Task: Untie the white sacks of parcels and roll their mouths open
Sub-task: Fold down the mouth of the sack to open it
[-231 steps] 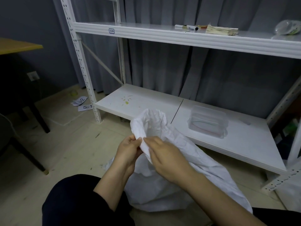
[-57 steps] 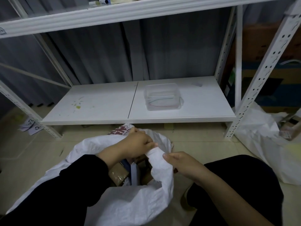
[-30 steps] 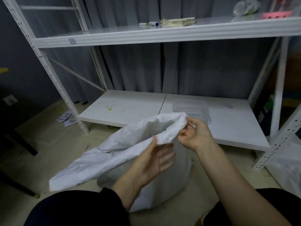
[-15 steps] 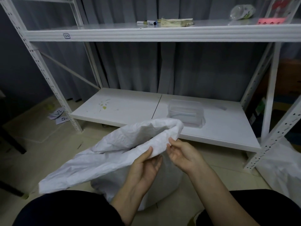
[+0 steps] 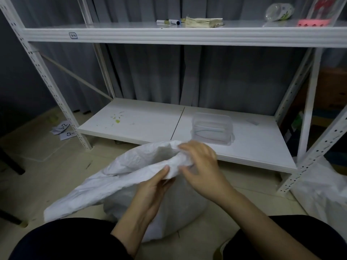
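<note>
While you are facing the rack (image 5: 56,94), the sack (image 5: 116,181) is standing on the floor between your knees, and its full bottom is resting just before the lower shelf (image 5: 142,126). Its loose neck is stretching out as one long band. The band is running from low at your left up to a high end at the right, and this high end is pointing toward the shelf. Your left hand (image 5: 152,190) is pinching the near edge of the neck, with the thumb on top and the fingers under the cloth. Your right hand (image 5: 201,171) is gripping the bunched high end, its fingers curling over the top fold. A shallow hollow is showing in the cloth between the two hands; I cannot tell if it is the mouth. A clear box (image 5: 212,128) is standing on the shelf behind your right hand. A second sack (image 5: 319,196) is lying at the far right, beside the rack's post.
</note>
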